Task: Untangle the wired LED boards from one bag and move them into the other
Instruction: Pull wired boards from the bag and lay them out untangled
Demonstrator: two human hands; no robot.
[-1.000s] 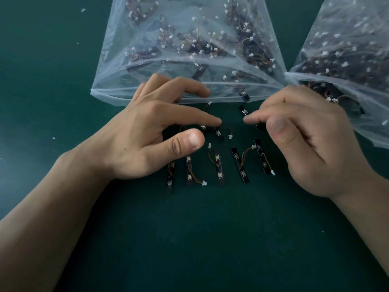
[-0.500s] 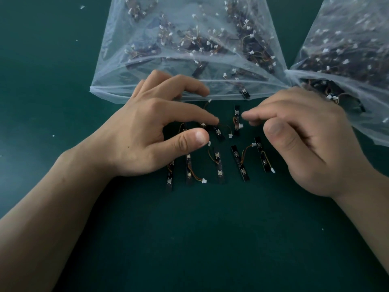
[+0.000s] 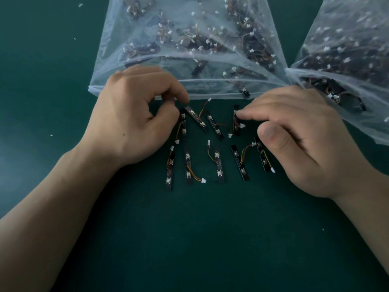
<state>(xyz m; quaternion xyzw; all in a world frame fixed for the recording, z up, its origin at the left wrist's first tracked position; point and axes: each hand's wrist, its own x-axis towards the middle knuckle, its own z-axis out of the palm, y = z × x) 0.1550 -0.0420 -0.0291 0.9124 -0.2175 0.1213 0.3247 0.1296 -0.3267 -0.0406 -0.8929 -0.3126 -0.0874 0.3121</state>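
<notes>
Left hand (image 3: pixel 136 114) went from splayed to pinching one black wired LED strip board (image 3: pixel 196 119) by its top end, mid-frame, prob to square it w/ laid-out rows (image 3: pixel 219 165); right hand (image 3: pixel 294 140) grips nothing, index tip pins neighbour board (image 3: pixel 236 108) flat; clear plastic bag of tangled boards (image 3: pixel 147 60) upper centre, second clear bag (image 3: pixel 347 28) upper right

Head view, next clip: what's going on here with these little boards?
A person is sorting wired LED boards on a green mat, in front of the left bag and right bag, both holding many more. Nine lie loose in two rough rows. The left hand seems to pinch the top end of a tilted board; the right hand presses a fingertip on an upright board.
</notes>
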